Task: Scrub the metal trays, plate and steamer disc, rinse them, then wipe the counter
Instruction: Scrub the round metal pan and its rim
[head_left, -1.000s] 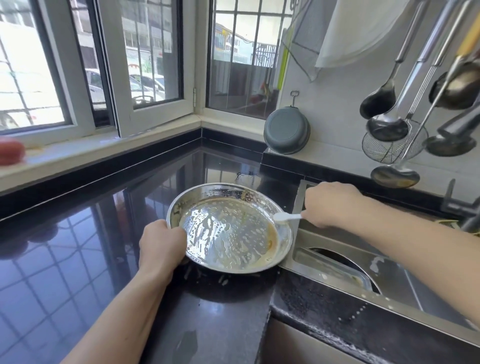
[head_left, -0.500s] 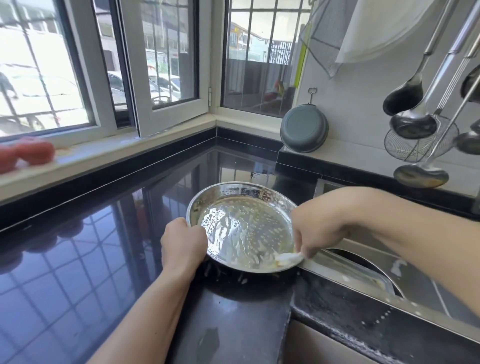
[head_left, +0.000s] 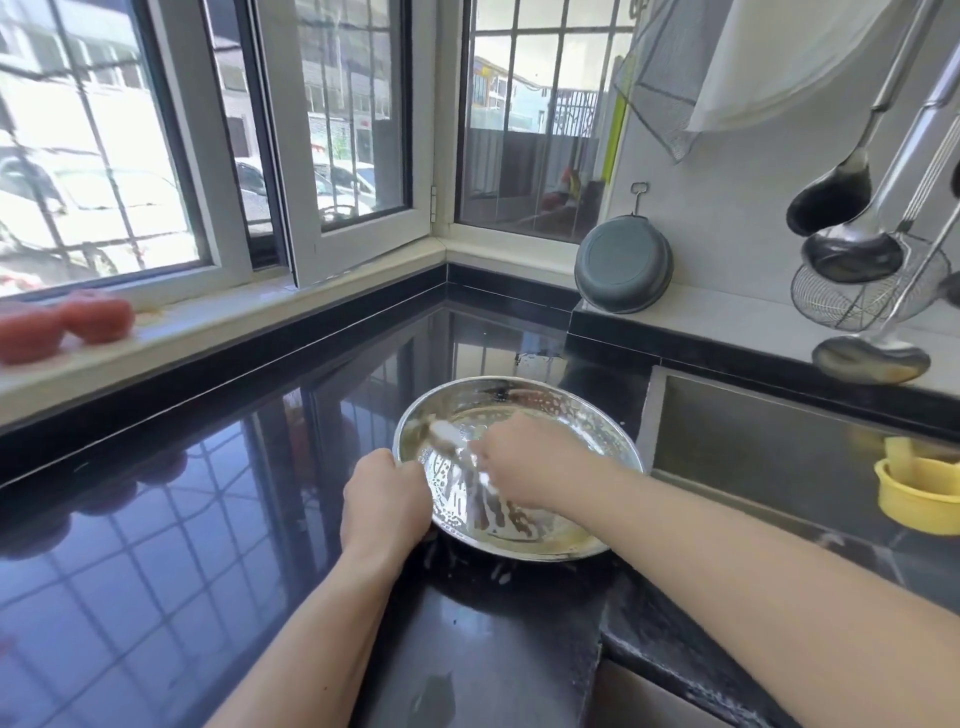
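Steel tray (head_left: 561, 415) sits on black counter (head_left: 208, 519) beside sink (head_left: 779, 441). Left hand (head_left: 384, 499) clamps its near rim, likely steadying it. Right hand (head_left: 535, 462) grips a blurred white scrubber (head_left: 447, 431), probably a brush, inside.

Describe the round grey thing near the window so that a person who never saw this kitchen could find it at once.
Start at the corner window and look right, to the white ledge behind the black counter. The grey bowl leans there against the tiled wall, bottom facing out, with a small metal loop on top. Unlike the shiny ladles hanging further right, it is matte grey and rests on the ledge.
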